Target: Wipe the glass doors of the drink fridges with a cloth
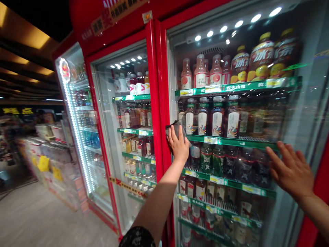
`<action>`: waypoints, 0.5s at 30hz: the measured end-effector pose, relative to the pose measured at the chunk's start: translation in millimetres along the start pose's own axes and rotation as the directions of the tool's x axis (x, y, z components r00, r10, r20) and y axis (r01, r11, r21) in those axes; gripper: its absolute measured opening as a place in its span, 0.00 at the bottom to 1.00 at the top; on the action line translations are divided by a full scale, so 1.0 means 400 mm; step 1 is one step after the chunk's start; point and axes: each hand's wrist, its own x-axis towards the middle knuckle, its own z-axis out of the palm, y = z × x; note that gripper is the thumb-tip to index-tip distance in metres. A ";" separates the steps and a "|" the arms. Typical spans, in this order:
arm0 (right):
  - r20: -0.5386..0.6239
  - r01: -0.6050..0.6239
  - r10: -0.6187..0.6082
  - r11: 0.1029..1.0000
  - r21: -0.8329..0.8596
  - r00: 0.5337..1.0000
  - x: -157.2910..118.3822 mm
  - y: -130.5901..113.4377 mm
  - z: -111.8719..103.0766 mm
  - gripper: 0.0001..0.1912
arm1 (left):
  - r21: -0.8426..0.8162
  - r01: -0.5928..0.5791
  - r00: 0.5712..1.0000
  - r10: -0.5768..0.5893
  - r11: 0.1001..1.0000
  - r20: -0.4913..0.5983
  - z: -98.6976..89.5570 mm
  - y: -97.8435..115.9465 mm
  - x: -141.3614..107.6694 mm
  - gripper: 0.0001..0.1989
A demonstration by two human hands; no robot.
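My left hand (178, 144) reaches forward and presses a dark grey cloth (183, 132) against the left edge of a glass door (257, 127), where the glass meets the red frame (159, 103). The cloth lies mostly under the fingers, and part of it is hidden. Farther right, my right hand (291, 169) is open, its fingers spread and laid on or just over the same glass; contact is hard to make out. Behind the glass stand shelves of bottled drinks, with white-labelled bottles (217, 118) close to the cloth.
Another red-framed cooler door (123, 137) with drinks is left of my arm. Beyond it stands a lit cooler (84, 130) edged by a bright light strip. Stacked boxes (55, 161) with yellow tags line the pale floor (59, 223) at far left.
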 end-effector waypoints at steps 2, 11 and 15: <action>0.031 -0.070 0.068 0.996 0.063 0.997 0.001 -0.013 -0.009 0.39 | -0.016 -0.091 0.995 0.091 0.996 0.044 -0.008 -0.020 -0.048 0.34; 0.006 -0.109 0.110 0.981 0.158 0.994 0.034 -0.088 -0.040 0.39 | 0.084 -0.469 0.882 0.463 0.879 0.081 -0.142 -0.151 -0.058 0.37; 0.039 0.062 -0.072 0.975 0.213 0.997 0.061 -0.164 0.005 0.38 | 0.198 -0.244 0.968 0.227 0.949 0.104 -0.135 -0.191 -0.077 0.37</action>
